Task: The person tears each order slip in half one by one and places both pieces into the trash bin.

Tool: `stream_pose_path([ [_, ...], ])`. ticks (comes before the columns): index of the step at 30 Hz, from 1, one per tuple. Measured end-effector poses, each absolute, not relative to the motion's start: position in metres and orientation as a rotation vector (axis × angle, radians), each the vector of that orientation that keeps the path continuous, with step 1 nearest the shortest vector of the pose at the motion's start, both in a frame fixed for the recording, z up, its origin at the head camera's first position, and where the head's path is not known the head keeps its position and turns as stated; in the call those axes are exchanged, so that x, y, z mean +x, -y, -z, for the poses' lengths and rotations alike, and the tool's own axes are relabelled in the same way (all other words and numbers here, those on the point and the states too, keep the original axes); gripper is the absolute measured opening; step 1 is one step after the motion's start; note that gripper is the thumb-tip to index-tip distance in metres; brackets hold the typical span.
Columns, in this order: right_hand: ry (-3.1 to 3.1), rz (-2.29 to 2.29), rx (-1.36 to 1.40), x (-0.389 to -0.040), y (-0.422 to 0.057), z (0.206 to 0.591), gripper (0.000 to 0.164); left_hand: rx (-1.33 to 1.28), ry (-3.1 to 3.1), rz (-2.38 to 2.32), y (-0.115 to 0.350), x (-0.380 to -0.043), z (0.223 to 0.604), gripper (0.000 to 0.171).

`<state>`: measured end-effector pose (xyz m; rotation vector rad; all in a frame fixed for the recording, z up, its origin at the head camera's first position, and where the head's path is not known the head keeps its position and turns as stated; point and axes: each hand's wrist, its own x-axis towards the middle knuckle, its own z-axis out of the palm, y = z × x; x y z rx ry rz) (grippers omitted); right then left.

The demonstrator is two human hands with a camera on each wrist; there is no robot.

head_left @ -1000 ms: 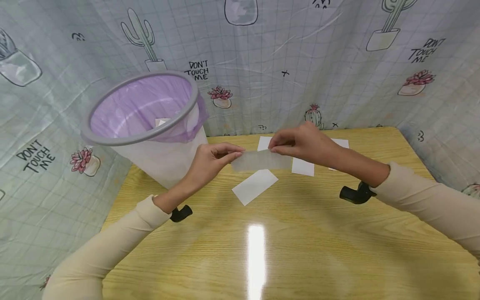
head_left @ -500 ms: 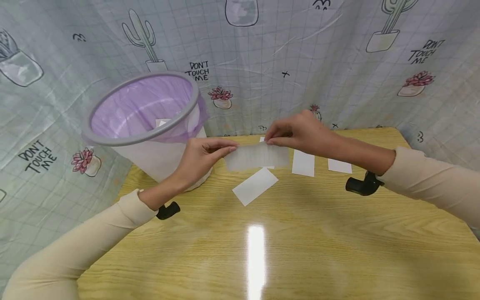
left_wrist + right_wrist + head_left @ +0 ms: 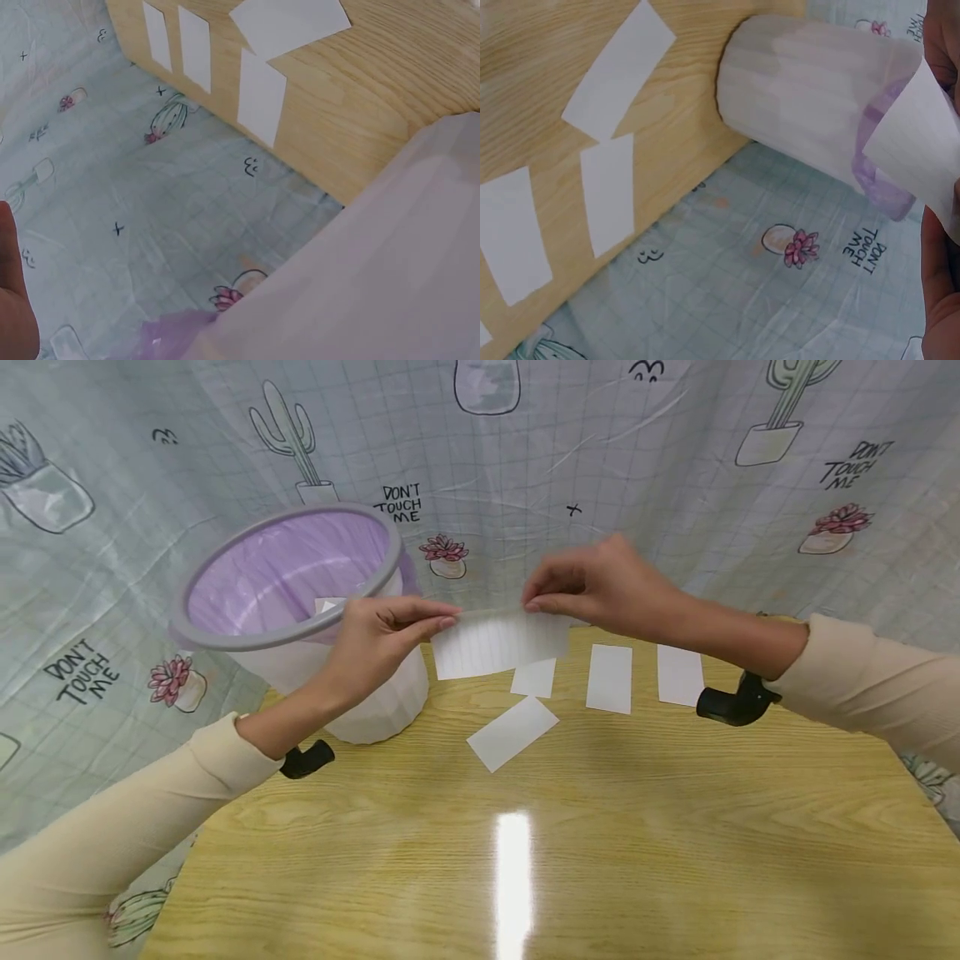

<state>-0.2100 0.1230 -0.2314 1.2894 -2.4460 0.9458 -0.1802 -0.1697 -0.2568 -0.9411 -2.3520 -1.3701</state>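
Observation:
A white slip of paper point(image 3: 491, 643) hangs between both hands above the table, held by its upper edge. My left hand point(image 3: 378, 639) pinches its left corner between thumb and fingers, in front of the bin's side. Farther right along the same edge, my right hand point(image 3: 603, 589) pinches the paper too. The right wrist view shows this paper point(image 3: 919, 139) in front of the bin, with part of the right hand point(image 3: 941, 277) at the frame edge. Only a bit of the left hand point(image 3: 13, 292) enters the left wrist view.
A white bin point(image 3: 382, 706) with a grey rim and purple liner point(image 3: 300, 560) stands at the table's back left; a pale piece of paper lies inside. Several white slips, including a slanted one point(image 3: 512, 733), lie on the wooden table point(image 3: 375, 860). A printed curtain point(image 3: 510, 468) hangs behind.
Both hands have risen with the paper and shifted slightly left towards the bin. More of the slips behind them now shows on the table.

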Motion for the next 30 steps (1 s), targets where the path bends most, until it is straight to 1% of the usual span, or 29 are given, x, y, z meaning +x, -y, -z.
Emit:
stream_pose_path([
  [14,2.422,-0.855,1.281,-0.214,-0.116,0.217,0.004,-0.920,2.356,1.330,0.176,-0.183,0.244,0.012],
  [30,2.399,-0.825,1.287,-0.216,-0.109,0.208,0.006,-1.000,2.343,1.204,0.186,-0.185,0.230,0.015],
])
